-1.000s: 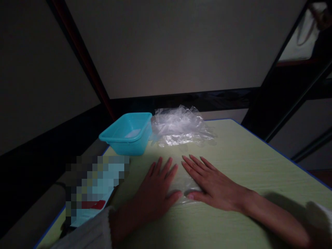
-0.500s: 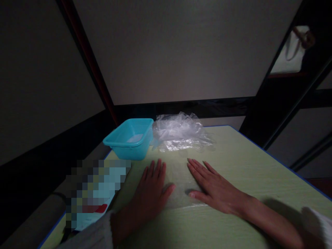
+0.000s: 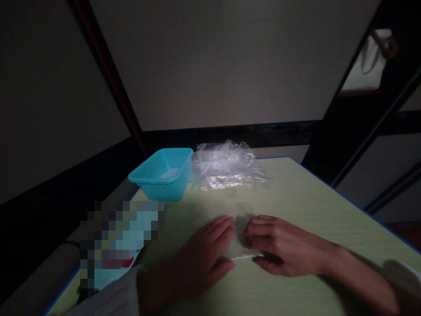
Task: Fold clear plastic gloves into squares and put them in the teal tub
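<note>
A clear plastic disposable glove or thin bag (image 3: 241, 245) lies flat on the table in front of me; its outline is too faint to tell which. My left hand (image 3: 205, 252) rests at its left side, fingers stretched and pointing right, thumb apart below them. At its right side is my right hand (image 3: 279, 243), fingers bent down toward the plastic. A gap shows between the thumb and the fingers, and nothing is visible in that hand. The near edge of the plastic catches light between my hands.
A heap of crumpled clear plastic (image 3: 226, 166) lies at the table's back edge. Left of it stands a blue plastic basin (image 3: 167, 186) with something white inside. A blurred-out flat packet (image 3: 128, 241) lies by the left edge. The table (image 3: 315, 206) has a blue rim.
Both hands have turned inward and come closer to my body. My right fingers went from flat to bent; my left fingers now point right instead of forward.
</note>
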`<action>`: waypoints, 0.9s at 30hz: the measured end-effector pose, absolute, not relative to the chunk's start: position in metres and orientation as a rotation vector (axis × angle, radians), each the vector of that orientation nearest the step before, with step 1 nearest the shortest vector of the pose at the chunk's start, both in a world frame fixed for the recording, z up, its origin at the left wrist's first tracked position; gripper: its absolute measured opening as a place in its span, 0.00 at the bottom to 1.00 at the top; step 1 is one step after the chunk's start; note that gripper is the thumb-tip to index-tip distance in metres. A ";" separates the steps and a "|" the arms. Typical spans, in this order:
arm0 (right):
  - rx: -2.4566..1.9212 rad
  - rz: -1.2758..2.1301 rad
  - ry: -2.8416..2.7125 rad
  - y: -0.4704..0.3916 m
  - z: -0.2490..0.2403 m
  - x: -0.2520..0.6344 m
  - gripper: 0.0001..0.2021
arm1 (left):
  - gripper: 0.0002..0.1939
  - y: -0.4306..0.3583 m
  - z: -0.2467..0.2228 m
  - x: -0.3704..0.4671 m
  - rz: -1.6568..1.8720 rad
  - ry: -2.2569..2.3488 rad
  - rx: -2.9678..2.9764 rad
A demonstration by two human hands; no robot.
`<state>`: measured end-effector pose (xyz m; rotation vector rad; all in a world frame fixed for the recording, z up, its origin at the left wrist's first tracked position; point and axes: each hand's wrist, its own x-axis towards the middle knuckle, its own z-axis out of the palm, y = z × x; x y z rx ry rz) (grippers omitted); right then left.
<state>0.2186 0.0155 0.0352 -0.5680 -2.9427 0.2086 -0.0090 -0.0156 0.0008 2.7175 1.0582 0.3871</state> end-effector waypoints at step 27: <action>-0.797 0.823 -2.233 0.037 0.031 0.230 0.12 | 0.25 -0.013 0.020 -0.010 0.322 1.070 2.443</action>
